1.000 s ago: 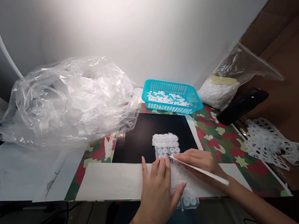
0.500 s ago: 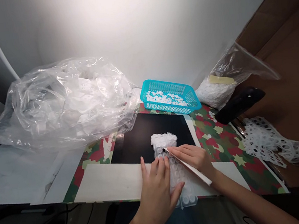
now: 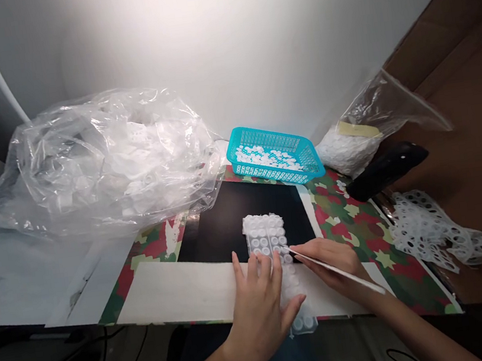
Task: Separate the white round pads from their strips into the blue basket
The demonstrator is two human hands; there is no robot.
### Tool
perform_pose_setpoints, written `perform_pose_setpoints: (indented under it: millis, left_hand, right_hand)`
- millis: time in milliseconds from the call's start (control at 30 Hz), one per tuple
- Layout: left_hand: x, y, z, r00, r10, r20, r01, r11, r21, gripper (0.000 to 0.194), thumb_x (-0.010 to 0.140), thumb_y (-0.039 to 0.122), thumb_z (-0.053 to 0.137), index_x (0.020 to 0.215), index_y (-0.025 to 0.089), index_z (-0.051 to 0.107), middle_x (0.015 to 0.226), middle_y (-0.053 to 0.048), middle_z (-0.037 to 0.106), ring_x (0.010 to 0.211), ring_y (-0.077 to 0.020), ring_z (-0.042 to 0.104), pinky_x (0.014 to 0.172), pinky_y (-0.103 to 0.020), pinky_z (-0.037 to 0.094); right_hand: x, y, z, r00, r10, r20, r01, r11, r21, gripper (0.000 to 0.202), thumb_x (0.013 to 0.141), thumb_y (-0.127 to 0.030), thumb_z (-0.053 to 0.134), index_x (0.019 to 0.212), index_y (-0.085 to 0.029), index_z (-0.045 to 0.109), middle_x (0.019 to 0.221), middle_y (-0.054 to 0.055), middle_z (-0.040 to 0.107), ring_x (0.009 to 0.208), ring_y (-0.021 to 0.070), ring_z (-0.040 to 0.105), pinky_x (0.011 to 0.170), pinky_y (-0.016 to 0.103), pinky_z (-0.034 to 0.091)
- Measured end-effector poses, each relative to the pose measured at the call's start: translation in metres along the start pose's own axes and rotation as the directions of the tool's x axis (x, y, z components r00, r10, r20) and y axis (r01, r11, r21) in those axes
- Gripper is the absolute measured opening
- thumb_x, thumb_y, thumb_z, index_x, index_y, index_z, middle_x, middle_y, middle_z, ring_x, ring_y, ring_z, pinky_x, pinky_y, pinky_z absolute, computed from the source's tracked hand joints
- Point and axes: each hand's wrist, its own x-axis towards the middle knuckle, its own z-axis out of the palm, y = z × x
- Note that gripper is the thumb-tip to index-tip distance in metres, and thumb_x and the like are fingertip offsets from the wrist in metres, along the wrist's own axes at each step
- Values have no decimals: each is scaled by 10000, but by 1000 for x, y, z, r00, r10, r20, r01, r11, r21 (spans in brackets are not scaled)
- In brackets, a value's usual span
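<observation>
A translucent white sheet with rows of round raised pieces (image 3: 263, 225) runs from the black mat toward the table's front edge, its near end hanging over. My left hand (image 3: 259, 294) lies on the sheet with fingers spread, the fingertips resting across its middle rows. In my right hand (image 3: 330, 257) is a slim white pointed tool (image 3: 358, 279), held pen-like; I cannot make out its exact kind. Its tip is at the sheet's right-hand rows, just right of my left fingertips. My left palm and fingers hide part of the sheet.
A blue plastic basket (image 3: 311, 172) with small white discs stands behind the black mat (image 3: 216, 226). At left is a large clear bag (image 3: 100, 170) of white pieces. On the right are another bag (image 3: 348, 144), a black object (image 3: 387, 169) and perforated sheet scraps (image 3: 436, 230).
My right hand and the white tool have moved right, the tip going from the left rows to the right rows. My left hand has shifted slightly right along the sheet.
</observation>
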Motion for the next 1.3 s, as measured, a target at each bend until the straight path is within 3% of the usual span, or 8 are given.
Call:
perform_pose_setpoints:
  millis: [567, 733, 900, 1133, 1300]
  left_hand:
    - [3, 1, -2, 1000, -3, -24, 4, 1000, 27, 584, 926, 520, 307, 1326, 122, 458, 1121, -139, 562, 1068, -320, 474, 982, -663, 268]
    - [4, 4, -2, 1000, -10, -16, 11, 998, 54, 541, 935, 480, 311, 1311, 127, 474, 1116, -136, 561, 1056, -315, 478, 985, -665, 259]
    - [3, 4, -2, 1000, -16, 4, 16, 999, 52, 547, 937, 481, 288, 1328, 139, 459, 1124, -136, 552, 1066, -317, 469, 983, -667, 263]
    - [6, 7, -2, 1000, -18, 17, 16, 997, 73, 628, 909, 556, 289, 1316, 116, 475, 1083, -139, 546, 1044, -332, 466, 976, -657, 280]
    - [9, 13, 0, 999, -36, 41, 32, 995, 96, 669, 881, 604, 328, 1391, 175, 389, 1066, -120, 541, 1017, -335, 465, 934, -646, 327]
  right_hand:
    - [-8, 11, 6, 996, -61, 60, 63, 998, -21, 347, 887, -95, 509, 1208, -214, 567, 1007, 58, 700, 878, 179, 643, 744, 312, 544]
    - [0, 11, 11, 994, -98, 49, 104, 987, -125, 337, 889, -101, 511, 1208, -198, 565, 1034, 57, 702, 882, 180, 644, 742, 301, 539]
    - [11, 11, 17, 999, -51, -14, 46, 970, -238, 300, 893, -111, 498, 1160, -197, 606, 994, 44, 717, 865, 163, 662, 738, 266, 537]
    - [2, 7, 5, 996, 84, -7, -84, 994, -73, 214, 890, -159, 539, 1069, -216, 641, 930, 26, 722, 817, 151, 675, 721, 248, 535]
    - [-8, 6, -9, 994, 111, -20, -112, 992, -57, 218, 868, -136, 572, 1060, -213, 639, 922, 27, 716, 826, 163, 669, 745, 269, 526]
